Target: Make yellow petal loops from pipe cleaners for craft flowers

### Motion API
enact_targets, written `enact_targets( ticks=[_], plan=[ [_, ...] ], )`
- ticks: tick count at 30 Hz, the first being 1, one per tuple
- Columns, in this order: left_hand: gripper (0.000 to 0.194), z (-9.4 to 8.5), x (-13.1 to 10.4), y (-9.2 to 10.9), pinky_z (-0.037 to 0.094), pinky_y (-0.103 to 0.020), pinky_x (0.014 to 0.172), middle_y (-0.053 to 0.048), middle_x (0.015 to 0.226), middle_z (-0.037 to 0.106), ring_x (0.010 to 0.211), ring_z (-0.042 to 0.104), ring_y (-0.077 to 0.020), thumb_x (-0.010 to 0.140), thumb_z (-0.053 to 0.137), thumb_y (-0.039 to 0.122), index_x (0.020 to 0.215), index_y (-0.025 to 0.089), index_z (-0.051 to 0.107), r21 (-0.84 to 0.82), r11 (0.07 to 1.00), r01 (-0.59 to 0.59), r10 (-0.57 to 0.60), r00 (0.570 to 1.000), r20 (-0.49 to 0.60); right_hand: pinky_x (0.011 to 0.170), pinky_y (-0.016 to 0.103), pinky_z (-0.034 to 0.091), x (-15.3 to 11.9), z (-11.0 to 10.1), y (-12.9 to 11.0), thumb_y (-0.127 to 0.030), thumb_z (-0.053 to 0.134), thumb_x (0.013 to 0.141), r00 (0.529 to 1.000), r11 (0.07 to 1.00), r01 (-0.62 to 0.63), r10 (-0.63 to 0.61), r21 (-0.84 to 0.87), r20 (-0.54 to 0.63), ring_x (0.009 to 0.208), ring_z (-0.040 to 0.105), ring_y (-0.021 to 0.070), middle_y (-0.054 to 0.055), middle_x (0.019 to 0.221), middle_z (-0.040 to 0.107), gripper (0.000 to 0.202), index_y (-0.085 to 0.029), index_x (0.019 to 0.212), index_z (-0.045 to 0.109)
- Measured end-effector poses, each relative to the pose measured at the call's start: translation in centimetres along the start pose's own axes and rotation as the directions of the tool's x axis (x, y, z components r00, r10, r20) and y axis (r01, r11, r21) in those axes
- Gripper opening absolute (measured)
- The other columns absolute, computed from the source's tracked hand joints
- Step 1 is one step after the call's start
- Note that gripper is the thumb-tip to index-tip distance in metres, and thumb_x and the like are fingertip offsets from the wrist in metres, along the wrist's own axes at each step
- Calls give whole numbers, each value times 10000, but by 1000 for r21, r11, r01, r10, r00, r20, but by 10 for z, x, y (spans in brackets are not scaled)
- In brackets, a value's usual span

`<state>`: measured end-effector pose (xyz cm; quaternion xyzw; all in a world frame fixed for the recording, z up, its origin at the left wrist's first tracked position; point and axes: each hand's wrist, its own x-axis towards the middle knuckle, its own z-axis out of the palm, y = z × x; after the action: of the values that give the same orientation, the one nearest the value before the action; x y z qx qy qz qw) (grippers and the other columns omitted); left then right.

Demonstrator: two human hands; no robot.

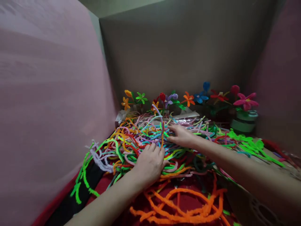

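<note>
A big tangled pile of fuzzy pipe cleaners in many colours lies in front of me. My left hand rests on the front middle of the pile, its fingers bent over a few upright stems, purple and orange; its fingertips are partly hidden. To the right and a little farther back, my right hand reaches into the pile from the right, thumb and fingers apart, with nothing clearly between them. Thick orange pipe cleaners lie looped on red cloth nearest me.
Pipe-cleaner flowers stand along the back, among them a pink one by a pale green jar. Bright green pieces lie at right, others hang at left. Pink panels flank both sides; a grey wall stands behind.
</note>
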<state>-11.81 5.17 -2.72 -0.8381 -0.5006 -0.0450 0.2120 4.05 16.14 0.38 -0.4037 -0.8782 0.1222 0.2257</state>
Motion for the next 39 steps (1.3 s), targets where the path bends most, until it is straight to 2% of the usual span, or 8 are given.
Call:
enact_targets(
  ticks=[5,10,13,19,24,31,36,39],
  plan=[
    [374,-2,-7,3,425,-441,838,-126,949,588,950,502,-283,881,400,357,1117,99,531,-60,998,7,-8,1000,-16,666,252,390,-20,6,-6,-242,616,658,954,984,176,-171,1,245,772,541,184,71,837,628,244,-122,870,624],
    [407,-8,-15,1,436,-406,882,-125,1087,535,1012,489,-244,841,490,321,1196,126,439,-302,950,74,-107,990,-96,663,246,382,-23,11,-7,-140,553,699,920,950,307,-283,-51,271,757,540,168,75,801,626,104,-130,753,641],
    [591,-8,-13,-4,405,-387,951,-172,1326,364,1177,404,-253,786,563,275,1303,117,323,-363,924,118,-181,973,-144,681,250,390,-25,17,-5,-107,508,740,893,911,403,-369,-91,258,775,540,163,93,868,627,156,-131,798,651],
    [298,-9,-1,-5,428,-423,860,-95,1065,575,961,509,-242,840,468,335,1062,162,567,-202,978,41,-36,999,30,705,298,399,-36,25,-5,-182,440,846,875,849,471,-417,-238,244,819,508,189,108,864,591,217,-121,814,646],
    [328,-12,-5,5,428,-420,830,-107,1012,577,932,494,-256,854,442,319,1094,128,560,-100,993,57,-52,997,49,744,315,413,-41,16,-7,-284,536,813,870,867,481,-453,-129,196,892,478,210,104,927,558,199,-163,855,688],
    [421,-9,-11,8,426,-412,826,-126,1083,560,954,477,-271,870,415,319,1221,97,486,-55,997,49,-46,998,44,831,326,426,-31,0,-5,-246,620,665,983,988,102,-119,118,142,953,534,231,111,1081,575,462,-138,1114,622],
    [440,-4,-13,8,414,-424,843,-143,1124,544,995,468,-282,887,372,329,1247,93,464,-40,999,37,-37,999,16,666,231,452,-14,-11,-6,-142,491,713,972,971,-197,176,135,154,789,611,172,89,959,660,463,-108,1168,571],
    [444,-2,-13,8,414,-426,837,-148,1132,543,1006,470,-286,895,350,334,1249,91,461,-29,999,30,-30,999,11,570,226,428,0,-12,1,-164,452,774,943,953,-298,302,-51,140,668,628,173,80,774,689,358,-117,1082,627]
  ],
)
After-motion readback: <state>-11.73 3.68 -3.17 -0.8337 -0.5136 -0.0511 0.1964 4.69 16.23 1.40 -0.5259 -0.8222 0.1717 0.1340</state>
